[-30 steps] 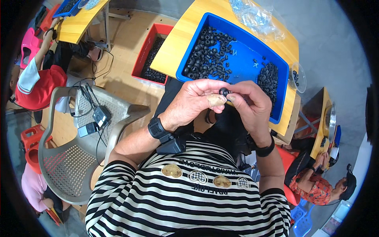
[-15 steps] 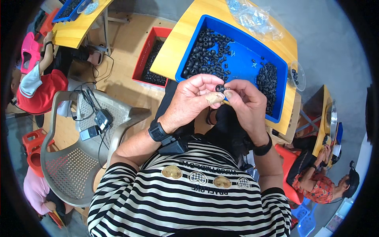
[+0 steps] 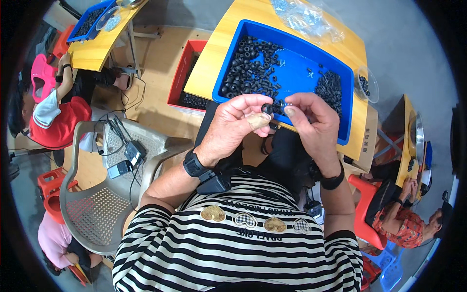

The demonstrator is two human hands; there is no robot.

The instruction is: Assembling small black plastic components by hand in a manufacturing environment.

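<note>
My left hand (image 3: 238,119) pinches a round black plastic piece (image 3: 267,108) between thumb and forefinger; a pale covering wraps the thumb. Close to it on the right, my right hand (image 3: 314,117) has thumb and forefinger closed on a small metal spring (image 3: 286,103). A dark bit shows at the spring's left end, too small to make out. Both hands are over the near edge of a blue tray (image 3: 299,43). Inside the tray, round black pieces (image 3: 238,73) are heaped on the left and smaller black pieces (image 3: 329,90) on the right, with a few loose springs between.
The tray stands on a yellow table (image 3: 206,73) with a clear plastic bag (image 3: 311,22) and a clear round dish (image 3: 367,85). A red bin (image 3: 179,80) is at left, near a grey chair (image 3: 92,204) bearing cables and devices. Other people sit at both sides.
The black piece and the spring were close together between my fingertips; now my right hand has drawn slightly away to the right. The whole view has shifted a little.
</note>
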